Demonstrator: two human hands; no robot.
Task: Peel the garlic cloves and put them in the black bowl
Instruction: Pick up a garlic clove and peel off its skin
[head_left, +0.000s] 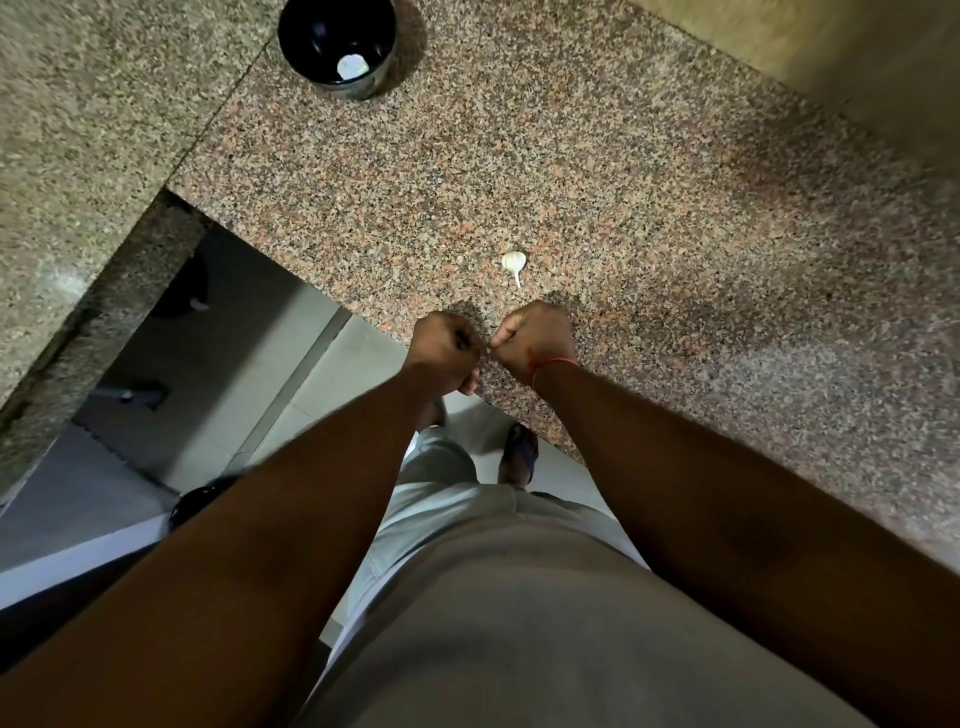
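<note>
your garlic clove (513, 261) lies on the worktop (649, 249) close to its near edge, its thin tail pointing toward you. the black bowl (336, 47) sits far back. your left hand (444, 356) and right hand (535, 340) hover knuckles up over that edge, fingers curled, thumbs nearly meeting; what they hold can't be told.

Speckled granite counter (649, 218) with black bowl (337, 44), garlic clove (514, 261)

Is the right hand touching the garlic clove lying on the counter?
Apart. The head view shows bare counter between the right hand and the clove.
</note>
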